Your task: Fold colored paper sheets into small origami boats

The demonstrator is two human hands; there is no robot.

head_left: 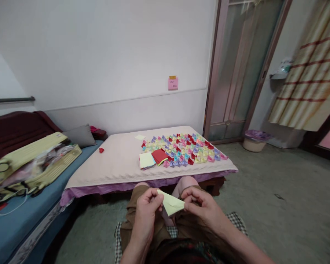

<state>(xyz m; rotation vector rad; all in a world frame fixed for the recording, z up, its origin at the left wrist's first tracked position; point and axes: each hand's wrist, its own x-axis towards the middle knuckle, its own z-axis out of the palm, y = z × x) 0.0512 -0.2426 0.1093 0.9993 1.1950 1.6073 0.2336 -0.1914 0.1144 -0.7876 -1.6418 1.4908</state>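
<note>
A pale yellow sheet of paper, folded into a triangle, is held up between my two hands above my lap. My left hand pinches its upper left corner between thumb and fingers. At the right corner, my right hand grips the paper the same way. On the low table beyond my knees lie a stack of coloured paper sheets with yellow on top and a red stack of paper beside it. Many small folded paper pieces in several colours stand in rows to their right.
A low table with a cream cover stands against the wall, bearing a small red piece and a pale paper. Left is a blue bed with an open yellow suitcase. A lined bin sits near the sliding door.
</note>
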